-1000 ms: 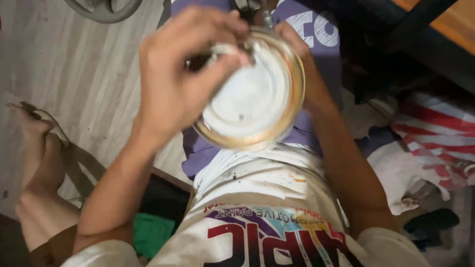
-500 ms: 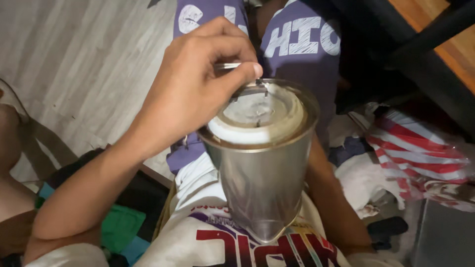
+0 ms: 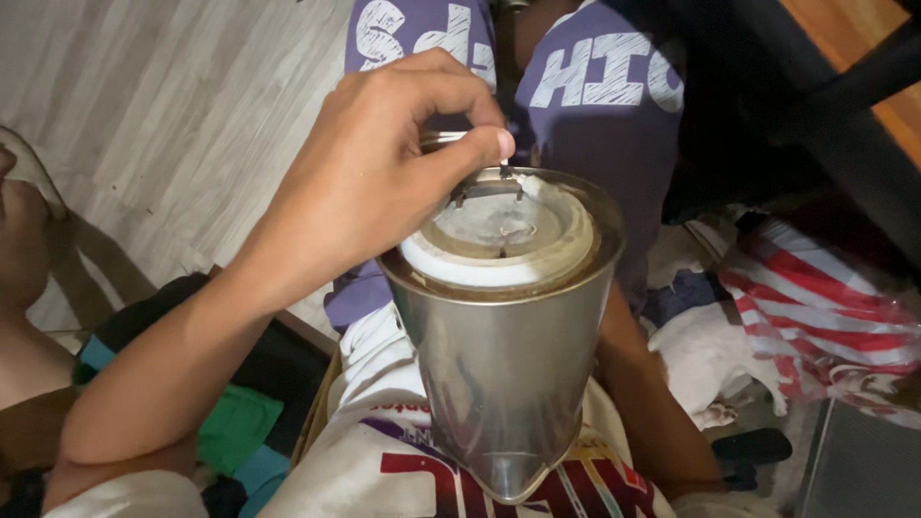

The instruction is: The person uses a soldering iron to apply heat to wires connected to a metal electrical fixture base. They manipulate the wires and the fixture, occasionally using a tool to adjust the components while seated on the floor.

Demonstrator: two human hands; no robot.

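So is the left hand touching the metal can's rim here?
Cannot tell. In the head view the left hand pinches a small metal tool over the metal can; its fingers hide the rim.

Glossy metal can (image 3: 504,384), matt white lid (image 3: 499,240)

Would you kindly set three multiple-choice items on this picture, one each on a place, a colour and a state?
1. Where does the left hand sit?
A. at the top rim of the tapered shiny metal container
B. flat on the floor
C. under the container's base

2. What colour is the round disc inside the container's mouth?
A. red
B. white
C. black

3. How is the left hand posed?
A. spread flat
B. clenched in a fist
C. pinching a small metal piece

Answers: 1 A, its fingers meet the rim; 2 B, the disc looks pale white; 3 C, thumb and forefinger close on the piece.
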